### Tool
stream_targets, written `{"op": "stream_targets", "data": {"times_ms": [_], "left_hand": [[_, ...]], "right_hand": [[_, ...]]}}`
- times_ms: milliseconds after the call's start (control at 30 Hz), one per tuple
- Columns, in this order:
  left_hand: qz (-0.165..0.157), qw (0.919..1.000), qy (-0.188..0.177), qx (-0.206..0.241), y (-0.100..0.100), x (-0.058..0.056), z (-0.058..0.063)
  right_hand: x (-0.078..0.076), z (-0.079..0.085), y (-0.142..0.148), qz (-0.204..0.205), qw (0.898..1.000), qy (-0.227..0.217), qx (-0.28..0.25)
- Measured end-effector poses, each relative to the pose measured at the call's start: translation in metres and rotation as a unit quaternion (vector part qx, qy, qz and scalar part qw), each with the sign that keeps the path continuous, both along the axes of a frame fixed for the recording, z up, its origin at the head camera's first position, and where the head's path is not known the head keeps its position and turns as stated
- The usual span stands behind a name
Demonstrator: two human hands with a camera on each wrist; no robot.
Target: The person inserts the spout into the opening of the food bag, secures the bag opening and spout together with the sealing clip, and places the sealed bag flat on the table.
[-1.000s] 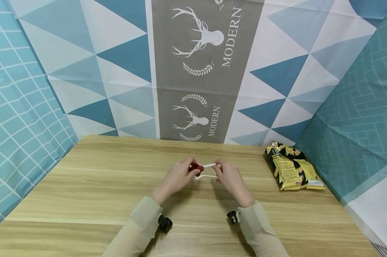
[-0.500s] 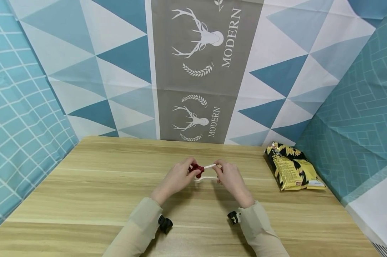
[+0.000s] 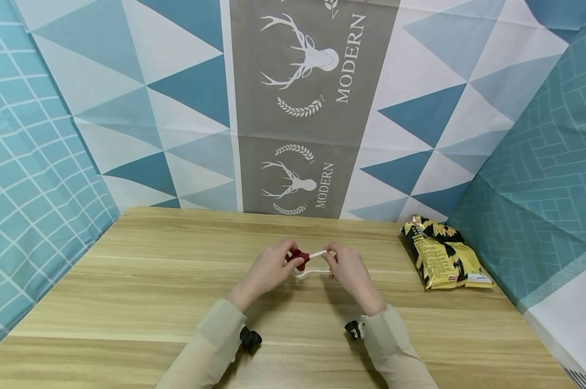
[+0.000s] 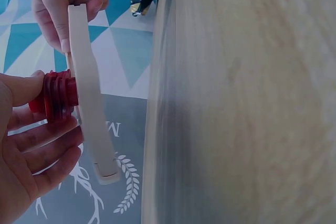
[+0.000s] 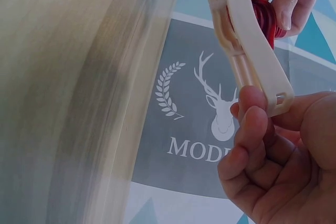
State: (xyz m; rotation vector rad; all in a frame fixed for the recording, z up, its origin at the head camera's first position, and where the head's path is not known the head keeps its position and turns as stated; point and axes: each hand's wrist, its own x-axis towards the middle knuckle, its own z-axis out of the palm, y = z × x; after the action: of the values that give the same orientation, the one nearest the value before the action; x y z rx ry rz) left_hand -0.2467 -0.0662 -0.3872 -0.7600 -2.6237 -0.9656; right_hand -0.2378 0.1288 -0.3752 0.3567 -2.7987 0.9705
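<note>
Since the earlier frame, the white tool's (image 5: 257, 38) knob-side end had dipped slightly in the head view. The left hand (image 3: 271, 263) pinched its red knob (image 4: 59, 95); the right hand (image 3: 350, 267) gripped the opposite end, above the wooden table (image 3: 166, 302).

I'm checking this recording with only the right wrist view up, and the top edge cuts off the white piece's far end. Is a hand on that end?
Observer: It seems not: in the left wrist view the white piece ends beyond the fingers of the left hand.
Operator: Does anything else lie nearby?
Observer: Yes, the head view shows a yellow and black packet at the right side of the table.
</note>
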Motion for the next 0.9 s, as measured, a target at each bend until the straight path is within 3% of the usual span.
{"op": "stream_targets", "data": {"times_ms": [500, 900], "left_hand": [[0.003, 0.9997, -0.023, 0.004, -0.001, 0.0016, 0.0019], [0.022, 0.9997, 0.007, -0.008, -0.0009, -0.0004, 0.0012]], "right_hand": [[0.0012, -0.0004, -0.0003, 0.002, 1.0, -0.005, 0.014], [-0.0014, -0.0042, 0.0013, 0.01, 0.999, 0.017, 0.048]]}}
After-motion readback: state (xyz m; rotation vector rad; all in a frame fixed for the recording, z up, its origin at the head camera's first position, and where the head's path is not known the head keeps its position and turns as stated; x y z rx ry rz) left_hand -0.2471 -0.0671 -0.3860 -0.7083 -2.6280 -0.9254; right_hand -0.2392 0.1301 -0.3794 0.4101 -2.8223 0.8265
